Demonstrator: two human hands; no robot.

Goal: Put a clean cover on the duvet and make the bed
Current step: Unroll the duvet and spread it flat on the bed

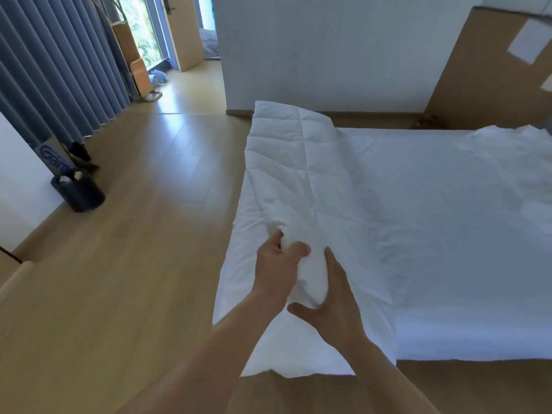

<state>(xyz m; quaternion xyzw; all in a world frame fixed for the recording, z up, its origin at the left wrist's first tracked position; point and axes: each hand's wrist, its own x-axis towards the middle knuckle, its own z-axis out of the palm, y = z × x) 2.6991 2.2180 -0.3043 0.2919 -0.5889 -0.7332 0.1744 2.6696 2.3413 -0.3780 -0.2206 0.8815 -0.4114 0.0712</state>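
A white quilted duvet [292, 162] lies folded lengthwise along the left side of the bed [448, 219], which is spread with a white sheet. Its near end hangs over the bed's front left corner. My left hand [276, 268] is closed on a bunched fold of the duvet near that end. My right hand [331, 297] presses against the same bunch from the right, thumb under it and fingers stretched along the fabric. A rumpled patch of white fabric [513, 141] lies at the bed's far right; I cannot tell whether it is the cover.
Wooden floor [134, 234] stretches to the left of the bed. A dark bin [79, 191] stands by the left wall below grey curtains [53, 70]. A white wall [328, 55] and a brown panel [484, 70] stand behind the bed. A doorway and window lie far left.
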